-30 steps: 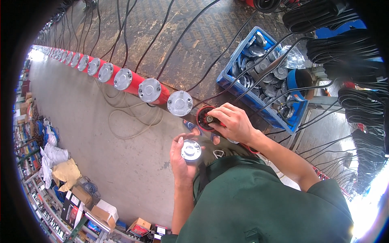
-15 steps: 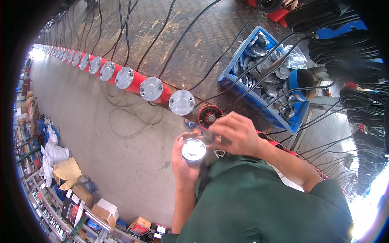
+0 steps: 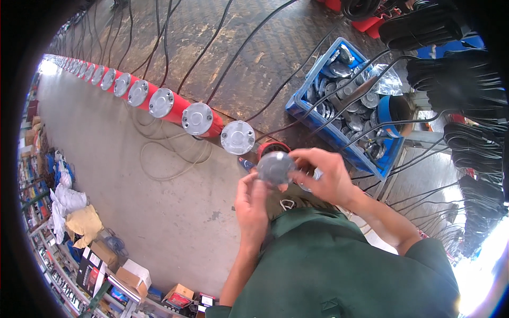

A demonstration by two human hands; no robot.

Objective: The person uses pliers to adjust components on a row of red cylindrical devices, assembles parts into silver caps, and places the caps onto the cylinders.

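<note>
A round grey metal cap [image 3: 275, 168], smeared by motion, is held up in front of me between both hands. My left hand [image 3: 251, 208] grips its lower left edge, fingers curled. With thumb and fingers, my right hand [image 3: 327, 177] pinches its right edge. A second shiny silver piece [image 3: 314, 179] shows below the right fingers; its kind is unclear. Just behind the cap stands an open red cylinder [image 3: 271, 147], partly hidden by it. A blue-handled tool [image 3: 246, 164] lies left of that cylinder. The neighbouring cylinder carries a silver cap [image 3: 237, 138].
A long row of red cylinders [image 3: 216, 126] with silver caps runs along the workbench edge [image 3: 212, 47]. Black cables cross the bench. A blue crate [image 3: 334, 135] of metal caps stands at the right, near bundled black cables [image 3: 445, 74]. Boxes [image 3: 135, 276] line the lower left.
The cap has risen from my left palm toward the open cylinder and turned its darker face up. My right hand has come down onto its edge, and the left has moved up and right.
</note>
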